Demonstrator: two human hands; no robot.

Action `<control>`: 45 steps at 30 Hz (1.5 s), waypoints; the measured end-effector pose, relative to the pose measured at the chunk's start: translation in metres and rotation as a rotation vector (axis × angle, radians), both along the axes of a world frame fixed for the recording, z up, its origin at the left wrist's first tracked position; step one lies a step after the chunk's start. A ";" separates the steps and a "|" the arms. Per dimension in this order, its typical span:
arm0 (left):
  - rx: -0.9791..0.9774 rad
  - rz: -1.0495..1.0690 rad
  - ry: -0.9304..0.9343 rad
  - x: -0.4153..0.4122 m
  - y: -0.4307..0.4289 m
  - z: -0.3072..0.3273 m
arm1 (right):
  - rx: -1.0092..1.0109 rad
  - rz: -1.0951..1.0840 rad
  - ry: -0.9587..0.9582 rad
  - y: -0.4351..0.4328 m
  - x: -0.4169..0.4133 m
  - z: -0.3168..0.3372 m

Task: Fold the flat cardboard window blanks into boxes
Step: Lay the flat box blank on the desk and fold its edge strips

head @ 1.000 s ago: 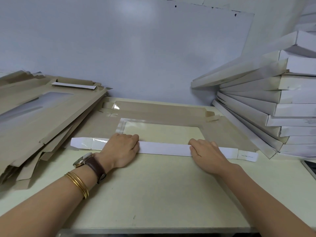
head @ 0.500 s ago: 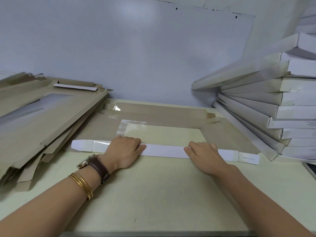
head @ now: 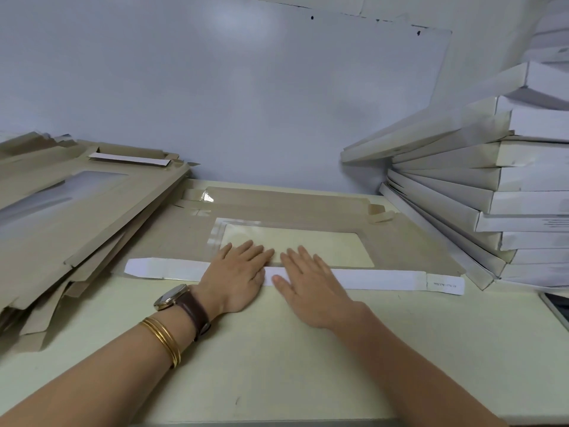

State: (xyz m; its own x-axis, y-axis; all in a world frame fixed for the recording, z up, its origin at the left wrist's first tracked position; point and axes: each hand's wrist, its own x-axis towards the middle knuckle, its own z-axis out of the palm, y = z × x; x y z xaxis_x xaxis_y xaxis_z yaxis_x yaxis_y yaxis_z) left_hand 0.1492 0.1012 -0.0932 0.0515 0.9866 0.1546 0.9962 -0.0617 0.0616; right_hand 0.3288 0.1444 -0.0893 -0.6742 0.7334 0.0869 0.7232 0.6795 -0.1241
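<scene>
A flat brown cardboard window blank [head: 409, 238] lies on the pale table [head: 277, 365], its clear window [head: 332, 248] facing up. Its near flap [head: 381, 278] is folded over toward the window and shows its white side as a long strip. My left hand [head: 237, 278] and my right hand [head: 308, 288] lie side by side at the strip's middle, fingers straight, pressing it flat. Their fingertips reach over the strip onto the window film.
A slanted heap of unfolded brown blanks [head: 70, 217] fills the left side of the table. A tall stack of folded white boxes [head: 508, 192] stands at the right, close to the blank's right end. A dark flat object [head: 557, 306] sits at the right edge.
Both hands slid inward along the white flap from its outer parts to its middle. Their fingers went from curled over the strip to straight and flat.
</scene>
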 end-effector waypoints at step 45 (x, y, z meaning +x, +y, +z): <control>-0.180 0.371 -0.075 -0.101 -0.032 -0.003 | -0.205 -0.391 -0.062 0.061 0.178 0.009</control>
State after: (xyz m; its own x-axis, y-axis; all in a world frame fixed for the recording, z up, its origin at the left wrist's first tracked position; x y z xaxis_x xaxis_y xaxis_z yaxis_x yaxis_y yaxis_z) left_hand 0.0479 0.0689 -0.0965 -0.3169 0.9479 -0.0317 0.9413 0.3185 0.1117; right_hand 0.5066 0.2053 -0.0803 -0.3425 0.9320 -0.1186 0.9310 0.3198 -0.1759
